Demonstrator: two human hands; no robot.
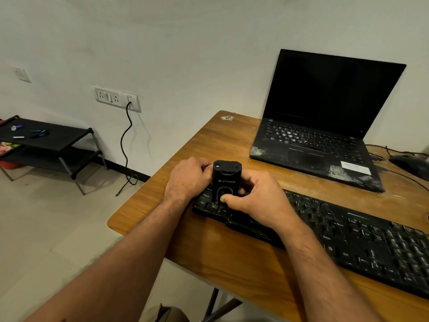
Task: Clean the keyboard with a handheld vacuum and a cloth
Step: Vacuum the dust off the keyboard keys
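Cable (126,145): hangs loose from the wall socket (117,98) to the floor, plugged into nothing at its free end; no hazard to the work unless a foot catches it.
Left hand (188,177): curled against the left side of the vacuum, steadying it. If it loosens, the upright body could tip onto the keys.
Vacuum (226,180): small and black, standing nozzle-down on the left end of the keyboard, between both hands. Pressed too hard, it might pop a keycap or scrape it.
Right hand (255,196): wrapped round the vacuum's right side, thumb on the lower front. A slipped thumb could miss the switch, if that is one.
Keyboard (348,233): lies slantwise on the counter (151,205), unheld; dragging the nozzle may push it.
Laptop (325,126): open, dusty, behind.
Cloth: none in view.
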